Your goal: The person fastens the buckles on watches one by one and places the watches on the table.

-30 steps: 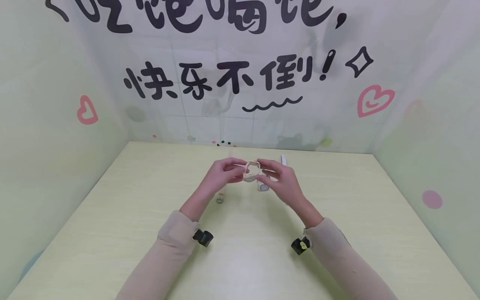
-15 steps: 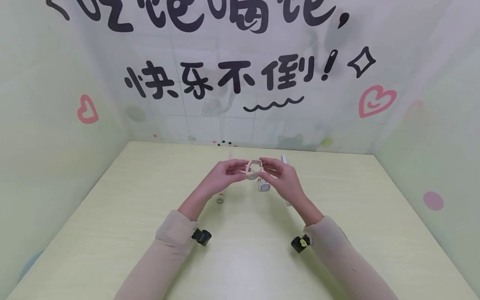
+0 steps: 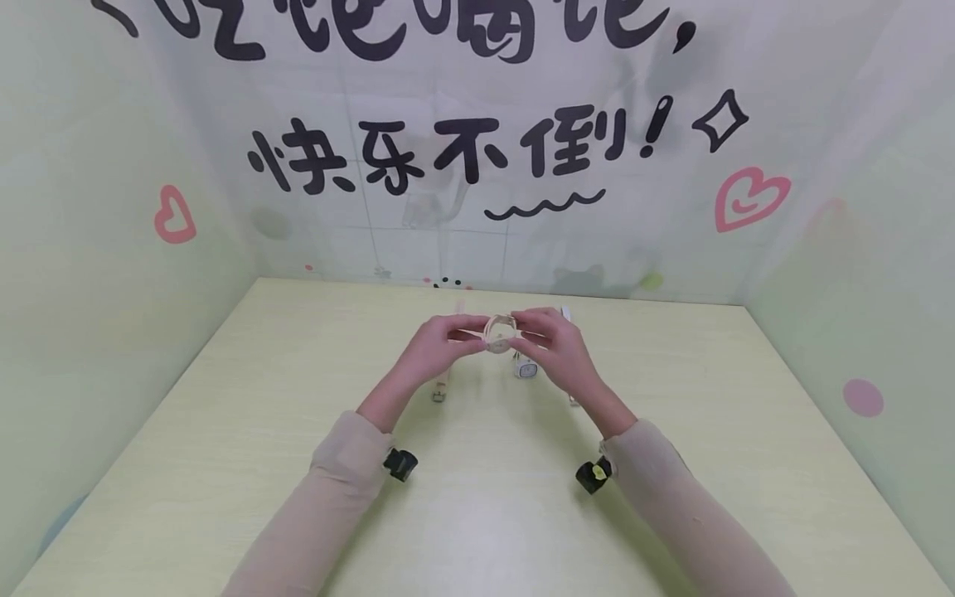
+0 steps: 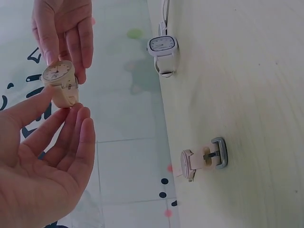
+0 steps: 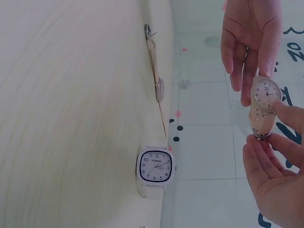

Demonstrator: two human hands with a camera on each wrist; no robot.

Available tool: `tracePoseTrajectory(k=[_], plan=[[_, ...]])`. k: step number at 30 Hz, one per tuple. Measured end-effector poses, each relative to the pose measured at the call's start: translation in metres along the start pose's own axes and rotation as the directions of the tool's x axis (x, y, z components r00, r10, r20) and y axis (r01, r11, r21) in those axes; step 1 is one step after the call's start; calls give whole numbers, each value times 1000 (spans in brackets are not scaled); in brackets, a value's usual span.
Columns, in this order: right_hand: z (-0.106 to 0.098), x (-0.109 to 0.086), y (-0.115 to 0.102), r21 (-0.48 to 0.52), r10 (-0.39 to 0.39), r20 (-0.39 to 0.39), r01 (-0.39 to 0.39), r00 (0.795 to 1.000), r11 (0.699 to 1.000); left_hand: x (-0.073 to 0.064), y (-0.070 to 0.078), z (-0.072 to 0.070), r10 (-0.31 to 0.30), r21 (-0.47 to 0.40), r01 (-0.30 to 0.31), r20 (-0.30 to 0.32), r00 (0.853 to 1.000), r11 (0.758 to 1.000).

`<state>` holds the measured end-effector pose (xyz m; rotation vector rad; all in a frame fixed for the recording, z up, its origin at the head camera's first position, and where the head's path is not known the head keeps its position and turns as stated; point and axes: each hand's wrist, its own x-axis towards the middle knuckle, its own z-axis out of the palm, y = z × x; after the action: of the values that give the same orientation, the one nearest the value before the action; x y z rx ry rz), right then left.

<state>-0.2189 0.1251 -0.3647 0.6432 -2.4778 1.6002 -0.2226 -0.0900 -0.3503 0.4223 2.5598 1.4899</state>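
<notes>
Both hands hold up a cream wristwatch (image 3: 498, 343) above the table, its round dial facing me and its strap bent into a loop. My left hand (image 3: 436, 348) pinches its left side between thumb and fingers. On the opposite side, my right hand (image 3: 559, 347) pinches it, with the thumb at the dial's edge in the right wrist view. That view also shows the buckle (image 5: 262, 136) at the strap's bottom, by the right fingertips. Behind the hands, a white square-dial watch (image 5: 156, 166) lies on the table.
A pale pink watch (image 4: 194, 160) lies left of the white one, partly behind the left hand. Another pale strap (image 3: 565, 313) shows beyond the right hand, mostly hidden. Printed cloth walls (image 3: 358, 249) enclose the table (image 3: 477, 514) at the back and sides.
The cream watch has risen slightly and turned a little between the fingers. The left thumb has shifted to the watch's lower edge. Watches on the table have not moved.
</notes>
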Motion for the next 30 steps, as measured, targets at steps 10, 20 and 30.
tracePoseTrajectory(k=[10, 20, 30], plan=[[2, 10, 6, -50, 17, 16, -17, 1000, 999, 8, -2, -2, -23, 77, 23, -4, 1000, 997], [2, 18, 14, -160, 111, 92, -95, 990, 983, 17, -11, 2, -57, 140, 54, 20, 998, 989], [5, 27, 20, -266, 224, 127, -184, 966, 946, 28, -17, 7, -74, 193, 67, 24, 997, 979]])
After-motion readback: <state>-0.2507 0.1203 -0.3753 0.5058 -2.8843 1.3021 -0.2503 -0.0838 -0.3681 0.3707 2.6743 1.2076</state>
